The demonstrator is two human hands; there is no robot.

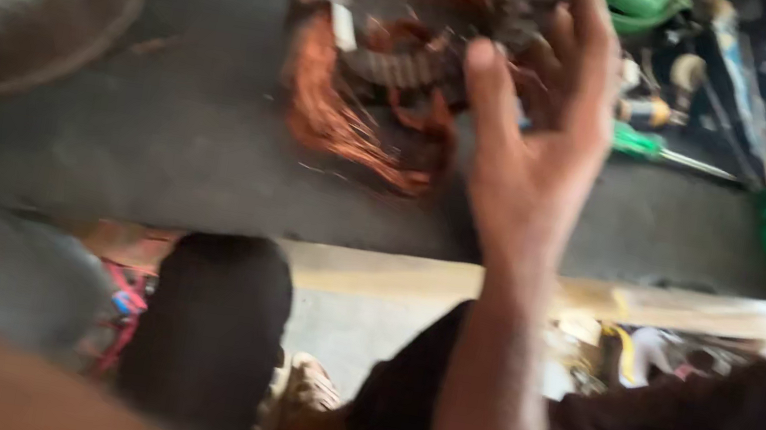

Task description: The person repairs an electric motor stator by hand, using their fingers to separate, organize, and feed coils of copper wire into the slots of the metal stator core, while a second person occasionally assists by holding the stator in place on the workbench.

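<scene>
r hand (538, 157) open, at stator (410, 37) — copper windings (336, 122)

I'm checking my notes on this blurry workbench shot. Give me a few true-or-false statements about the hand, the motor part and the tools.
1. A right hand reaches to a motor stator with open fingers. True.
2. The stator's copper wire is blue. False: it is orange-copper.
3. Green-handled screwdrivers lie right of the stator. True.
4. The stator sits on a white cloth. False: it sits on a dark bench.
5. A tyre-like ring lies at the left. True.
</scene>
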